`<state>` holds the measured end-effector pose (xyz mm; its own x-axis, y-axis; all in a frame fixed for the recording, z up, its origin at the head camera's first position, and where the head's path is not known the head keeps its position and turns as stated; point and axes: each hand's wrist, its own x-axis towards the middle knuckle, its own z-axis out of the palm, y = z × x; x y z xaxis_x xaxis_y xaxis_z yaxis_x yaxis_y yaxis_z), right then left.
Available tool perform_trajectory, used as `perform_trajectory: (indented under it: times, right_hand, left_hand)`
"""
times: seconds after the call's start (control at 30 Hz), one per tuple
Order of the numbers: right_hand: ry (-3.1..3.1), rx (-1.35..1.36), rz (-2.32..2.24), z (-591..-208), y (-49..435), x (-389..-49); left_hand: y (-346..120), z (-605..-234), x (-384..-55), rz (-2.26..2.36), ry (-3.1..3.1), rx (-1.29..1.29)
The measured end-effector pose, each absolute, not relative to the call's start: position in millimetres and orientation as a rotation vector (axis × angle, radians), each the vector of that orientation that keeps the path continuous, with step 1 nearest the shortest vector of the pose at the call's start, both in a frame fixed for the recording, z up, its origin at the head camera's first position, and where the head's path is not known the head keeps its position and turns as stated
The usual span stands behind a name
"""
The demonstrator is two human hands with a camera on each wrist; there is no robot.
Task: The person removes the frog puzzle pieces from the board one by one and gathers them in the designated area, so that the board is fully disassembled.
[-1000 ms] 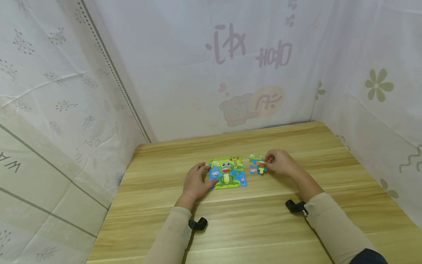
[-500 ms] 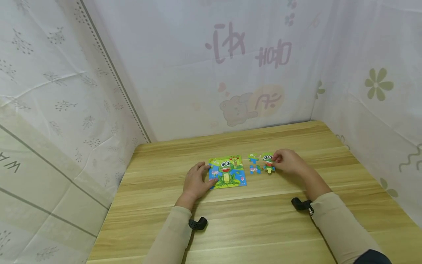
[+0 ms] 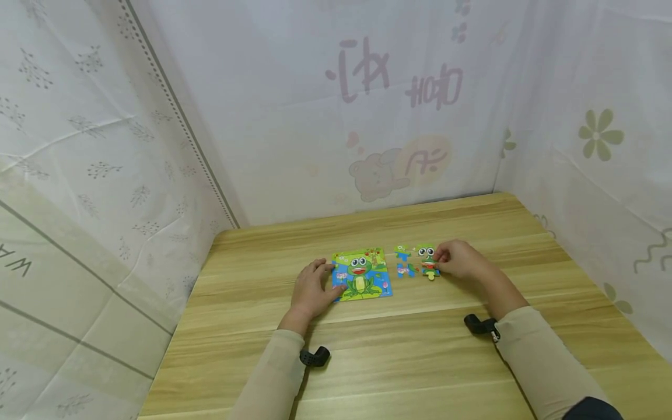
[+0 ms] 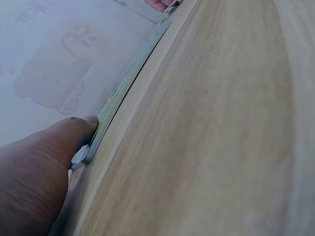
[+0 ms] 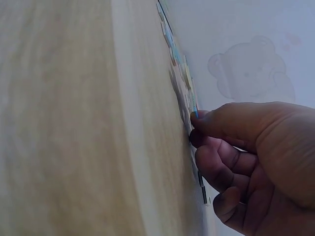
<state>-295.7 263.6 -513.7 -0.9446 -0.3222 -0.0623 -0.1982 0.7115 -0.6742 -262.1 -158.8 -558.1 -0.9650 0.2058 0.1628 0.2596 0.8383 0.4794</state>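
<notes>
A square frog picture [image 3: 362, 284] lies flat on the wooden table. My left hand [image 3: 312, 287] rests at its left side, thumb on the lower left corner and fingers along the left edge. The left wrist view shows that thumb [image 4: 74, 133] on top of the thin board. Farther right, my right hand [image 3: 459, 259] pinches a jigsaw piece [image 3: 430, 272] with the frog's mouth between thumb and index finger. It sits low over the table, just below a piece with the frog's eyes [image 3: 426, 251]. In the right wrist view, the fingers hide most of the held piece.
Two other jigsaw pieces lie between the picture and the right hand: a green-and-blue piece [image 3: 402, 252] and a blue piece with a pink flower [image 3: 405, 269]. Printed cloth [image 3: 294, 128] hangs behind the table [image 3: 378, 361] and at both sides.
My right hand has moved right with the mouth piece, away from the two left pieces, then slightly toward me, showing more of the eyes piece. The left hand has stayed put.
</notes>
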Motion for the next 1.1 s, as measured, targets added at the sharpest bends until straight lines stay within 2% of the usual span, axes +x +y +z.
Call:
perform_trajectory:
  times: [1.1]
  right_hand:
    - [2.792,-0.389,-0.993,-511.0,257.1,-291.3]
  left_hand:
    - [-159.5,-558.9,-262.8,-0.800,-2.902,-0.367]
